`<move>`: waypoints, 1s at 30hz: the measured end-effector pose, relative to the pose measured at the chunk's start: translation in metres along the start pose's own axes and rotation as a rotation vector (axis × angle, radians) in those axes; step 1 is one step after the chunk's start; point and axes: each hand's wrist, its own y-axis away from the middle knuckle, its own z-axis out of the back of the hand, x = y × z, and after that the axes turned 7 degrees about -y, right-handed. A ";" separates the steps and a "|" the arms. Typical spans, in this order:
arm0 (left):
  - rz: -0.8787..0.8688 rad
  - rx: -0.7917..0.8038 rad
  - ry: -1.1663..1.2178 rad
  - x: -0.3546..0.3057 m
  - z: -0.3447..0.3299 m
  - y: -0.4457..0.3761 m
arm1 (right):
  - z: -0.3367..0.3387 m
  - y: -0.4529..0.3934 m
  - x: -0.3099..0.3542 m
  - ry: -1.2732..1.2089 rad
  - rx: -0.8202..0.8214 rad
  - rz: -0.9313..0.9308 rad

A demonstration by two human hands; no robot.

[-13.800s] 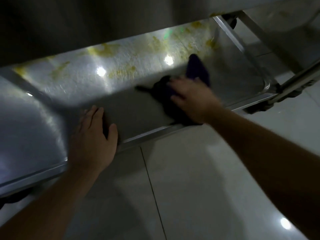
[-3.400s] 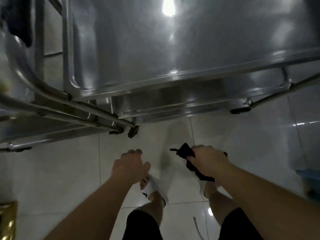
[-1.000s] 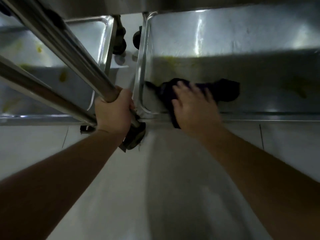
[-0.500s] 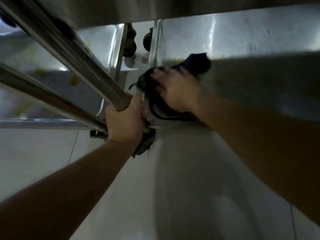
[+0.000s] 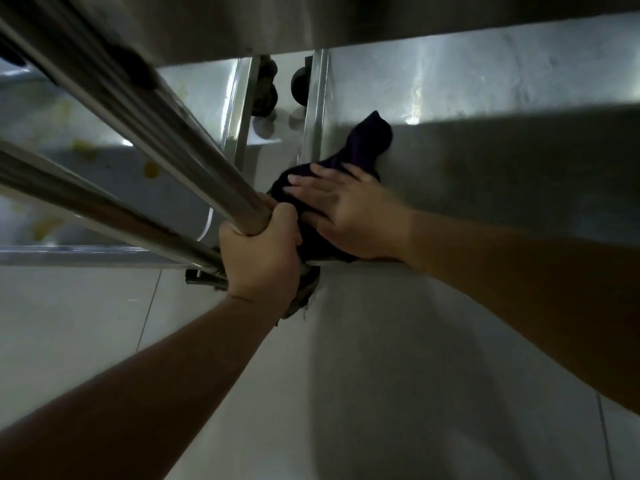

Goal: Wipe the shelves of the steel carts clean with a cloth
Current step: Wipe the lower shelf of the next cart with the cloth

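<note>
Pale floor tiles (image 5: 86, 323) below, two steel carts side by side in dim light. The right hand (image 5: 349, 216) lies flat on the dark cloth (image 5: 360, 150), fingers straight, and has dragged it back from the far side into the near-left corner of the bottom shelf (image 5: 502, 174). Left hand (image 5: 259, 251) stays clamped round the cart post (image 5: 156, 123). That corner looks done; the left cart's shelf (image 5: 104, 161) shows yellow stains.
</note>
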 end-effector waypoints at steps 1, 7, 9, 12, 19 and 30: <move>0.003 -0.005 -0.002 0.000 0.000 0.000 | 0.005 -0.001 -0.009 0.009 0.015 0.044; 0.030 0.044 -0.061 -0.002 0.003 0.001 | 0.064 -0.071 -0.085 0.060 -0.117 -0.359; 0.022 0.031 -0.065 0.001 0.004 0.000 | 0.067 -0.081 -0.084 0.018 -0.067 -0.436; 0.021 0.025 -0.049 0.002 0.004 -0.001 | 0.050 -0.068 -0.053 0.000 -0.044 -0.410; 0.010 0.029 -0.083 0.002 0.009 -0.004 | -0.007 0.027 0.017 -0.004 0.101 -0.121; 0.036 0.069 -0.587 -0.008 0.026 0.004 | 0.031 0.164 -0.075 0.056 -0.027 -0.338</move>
